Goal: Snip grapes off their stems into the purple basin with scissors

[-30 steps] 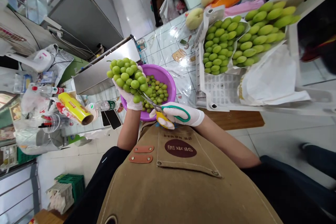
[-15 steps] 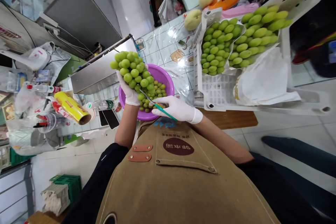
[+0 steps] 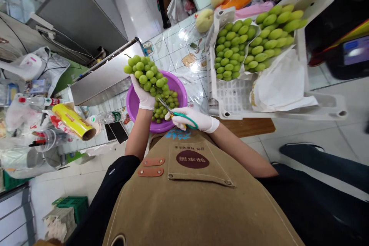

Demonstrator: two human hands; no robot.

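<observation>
My left hand (image 3: pixel 144 95), in a white glove, holds up a bunch of green grapes (image 3: pixel 148 75) from beneath; its fingers are partly hidden behind the fruit. Below the bunch stands a purple basin (image 3: pixel 133 102) with loose grapes (image 3: pixel 170 103) in it. Over the basin's near right side, my gloved right hand (image 3: pixel 198 118) is closed round the green and yellow handles of a pair of scissors (image 3: pixel 184 114). Their blades are slightly apart and point up and left, close to the lower end of the bunch.
To the right, a white plastic crate (image 3: pixel 215 96) holds more grape bunches and white paper (image 3: pixel 284 84). Melons (image 3: pixel 204 20) lie behind it. On the left are a metal box (image 3: pixel 100 77), a yellow film roll (image 3: pixel 73 121), a plastic bottle (image 3: pixel 111 117) and a phone (image 3: pixel 118 132).
The scissors have drawn back slightly from the bunch, and their handles have spread, with the blades parting. The whole view has shifted a little; my left hand still supports the grapes.
</observation>
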